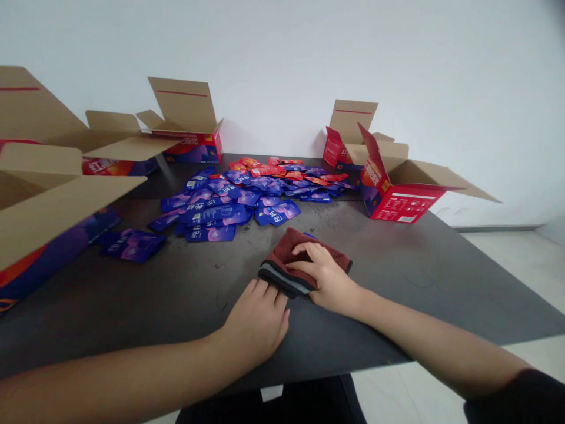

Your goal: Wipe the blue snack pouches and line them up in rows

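Note:
A folded reddish-brown cloth (282, 253) with black and grey edging lies on the dark table in front of me. My right hand (324, 277) is on top of it, fingers bent over the brown face and thumb out of sight at the near edge. From the near left, my left hand (258, 321) meets the black edge. Its fingers are close together with their tips hidden by the cloth, and its thumb rests apart from it. A sliver of something blue (310, 235) shows behind the cloth.
Beyond the cloth is a heap of blue-purple packets (216, 215) and red packets (267, 171). One packet (132, 244) lies apart at left. Open cartons stand at left (57, 247), back left (194, 147), back right (335, 150) and right (401, 203). The table (441, 294) ends at right.

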